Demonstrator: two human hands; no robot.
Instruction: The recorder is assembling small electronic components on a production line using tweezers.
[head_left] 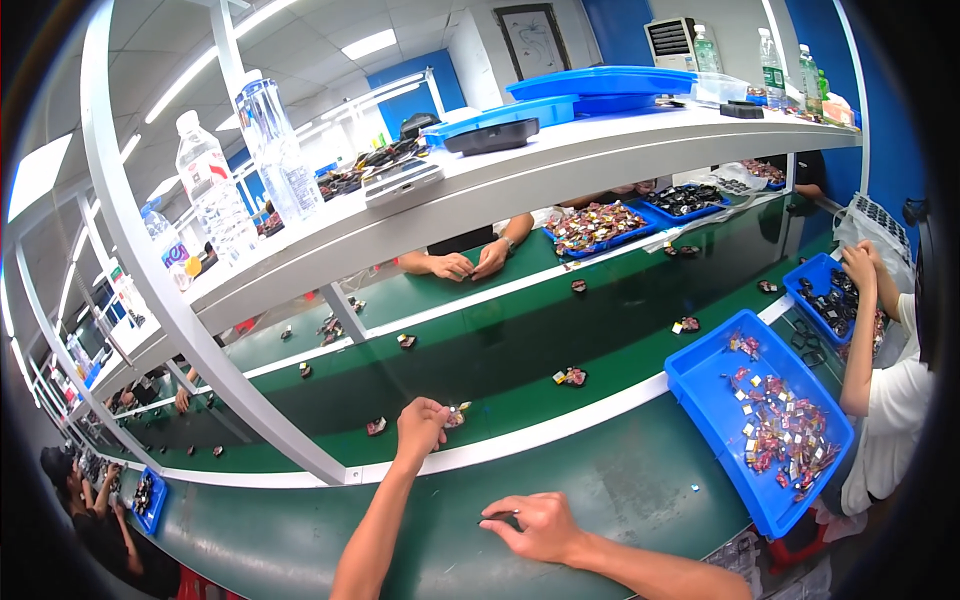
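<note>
Pinching a dark piece (pixel 503 516) in our right hand (pixel 537 526), probably for control, we curl our left hand (pixel 423 428) at a small part (pixel 456 415), grip unclear.

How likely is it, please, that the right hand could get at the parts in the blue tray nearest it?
Probably yes: the tray is open-topped and nothing tall stands between it and the right hand, though its grip seems to hold a small dark piece.
</note>
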